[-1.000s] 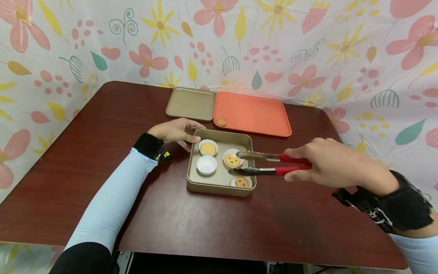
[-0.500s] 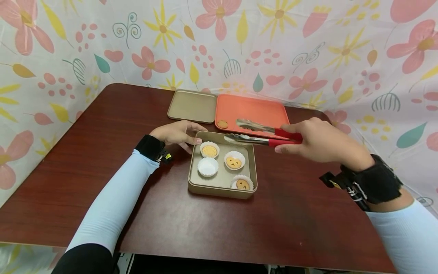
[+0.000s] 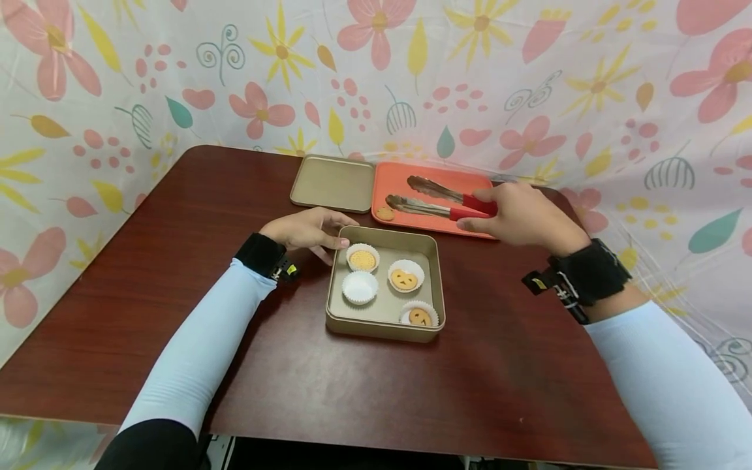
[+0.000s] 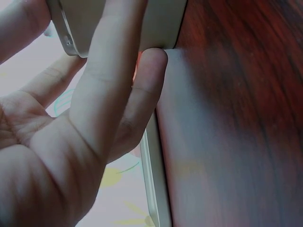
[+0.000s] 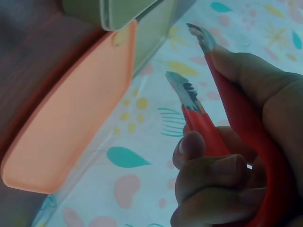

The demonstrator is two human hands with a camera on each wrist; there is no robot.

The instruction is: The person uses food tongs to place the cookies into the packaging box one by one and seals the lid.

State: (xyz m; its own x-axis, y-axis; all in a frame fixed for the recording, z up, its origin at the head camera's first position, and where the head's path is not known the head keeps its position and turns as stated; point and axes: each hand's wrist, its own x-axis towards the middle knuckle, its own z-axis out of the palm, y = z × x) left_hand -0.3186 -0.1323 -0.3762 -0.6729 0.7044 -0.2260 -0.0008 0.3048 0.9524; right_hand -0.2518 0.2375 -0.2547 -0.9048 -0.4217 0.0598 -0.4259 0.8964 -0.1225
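Note:
My left hand [image 3: 308,232] is at the back left corner of a gold tin [image 3: 384,331], thumb at the rim and other fingers along the outside. In the left wrist view, those fingers [image 4: 113,71] lie fairly straight against the tin's wall. Inside sit white paper cups: one with a round yellow cookie [image 3: 362,260], two with face-like cookies [image 3: 403,280], and a bare paper cup [image 3: 360,288]. My right hand [image 3: 523,215] grips red-handled metal tongs [image 3: 420,207], their arms spread above an orange tray [image 3: 458,175]. One tip is close by a cookie [image 3: 385,213] at the tray's front left corner.
Left of the orange tray lies a shallow gold lid [image 3: 333,183]. Everything stands on a dark wooden table [image 3: 247,189], and a flower-patterned sheet [image 3: 376,78] hangs right behind its back edge.
The right hand has carried the tongs up and back, from over the tin's cups to above the orange tray. The left hand keeps its place at the tin.

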